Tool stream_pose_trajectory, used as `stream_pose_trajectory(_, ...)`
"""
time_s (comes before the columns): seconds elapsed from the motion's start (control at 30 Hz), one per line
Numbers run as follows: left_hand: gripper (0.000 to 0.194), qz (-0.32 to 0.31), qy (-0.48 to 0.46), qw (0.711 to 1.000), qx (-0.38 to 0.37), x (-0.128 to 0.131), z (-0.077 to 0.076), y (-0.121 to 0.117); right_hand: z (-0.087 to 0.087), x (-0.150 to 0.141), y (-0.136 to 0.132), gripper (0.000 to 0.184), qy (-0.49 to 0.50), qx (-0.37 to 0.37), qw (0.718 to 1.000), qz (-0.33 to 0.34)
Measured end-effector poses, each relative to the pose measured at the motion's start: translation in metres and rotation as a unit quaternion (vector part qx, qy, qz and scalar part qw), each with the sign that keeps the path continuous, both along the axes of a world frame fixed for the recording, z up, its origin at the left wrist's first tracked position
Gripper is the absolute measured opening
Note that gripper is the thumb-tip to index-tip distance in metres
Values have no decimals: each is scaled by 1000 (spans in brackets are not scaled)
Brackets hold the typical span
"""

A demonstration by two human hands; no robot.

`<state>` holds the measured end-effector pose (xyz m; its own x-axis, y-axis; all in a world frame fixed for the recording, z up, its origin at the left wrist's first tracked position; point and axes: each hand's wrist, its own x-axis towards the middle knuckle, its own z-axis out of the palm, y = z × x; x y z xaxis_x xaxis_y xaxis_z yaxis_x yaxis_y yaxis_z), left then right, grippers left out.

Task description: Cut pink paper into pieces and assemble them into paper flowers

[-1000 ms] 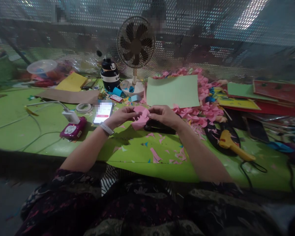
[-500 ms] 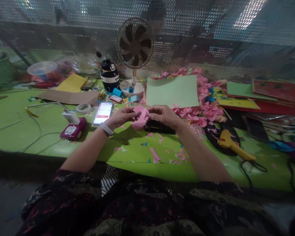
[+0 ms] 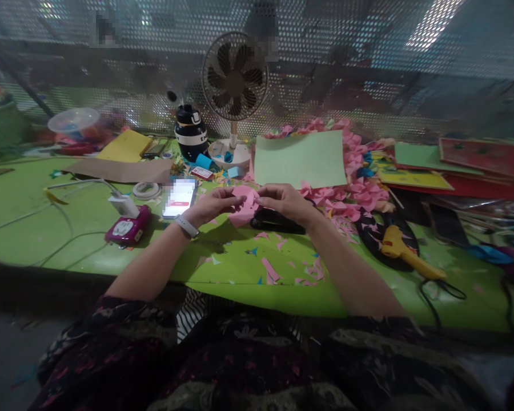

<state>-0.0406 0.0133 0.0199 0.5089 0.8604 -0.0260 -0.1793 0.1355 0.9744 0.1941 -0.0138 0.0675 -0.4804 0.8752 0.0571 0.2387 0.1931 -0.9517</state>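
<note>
A cut pink paper piece (image 3: pixel 241 216) is held between my two hands above the green table. My left hand (image 3: pixel 212 205) pinches its left side between thumb and fingers, a pale band around that wrist. From the right, my right hand (image 3: pixel 285 201) grips the paper's other edge with closed fingertips. A black stapler-like tool (image 3: pixel 278 222) lies below my right hand, partly covered by it. Small pink and blue paper scraps (image 3: pixel 270 269) are scattered on the table in front of my hands. The exact folds of the paper are too small to make out.
A lit phone (image 3: pixel 180 197) lies left, beside a purple power block (image 3: pixel 128 225) with cables. Behind stand a fan (image 3: pixel 235 80) and a dark jug (image 3: pixel 191 134). A pale green sheet (image 3: pixel 300 158) rests among pink paper petals (image 3: pixel 360 200). A yellow glue gun (image 3: pixel 405 251) lies right.
Almost nothing differs. Both hands keep their hold on the pink paper in the same place, with at most a slight shift of the fingers.
</note>
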Motion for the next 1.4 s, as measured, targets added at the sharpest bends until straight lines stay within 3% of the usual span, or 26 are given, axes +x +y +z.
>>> stream_pose_trajectory(0.33, 35, -16, 11, 999, 28, 4, 3, -5, -4, -2, 1, 22, -23, 41, 999, 1)
stream_pose_trajectory(0.57, 34, -8, 40, 992, 116, 10, 7, -12, -4, -5, -1, 33, -43, 71, 996, 24)
stream_pose_trajectory(0.7, 30, 1, 46, 987, 151, 13, 10, -16, -5, -6, 0, 35, 10, 32, 999, 28)
stream_pose_trajectory(1.03, 37, 17, 21, 987, 157, 17, 15, -22, 0, -11, -5, 29, 107, -89, 990, 27)
stream_pose_trajectory(1.4, 44, 59, 2, 988, 143, 17, 11, -19, -1, -3, -3, 27, 95, -58, 994, 1)
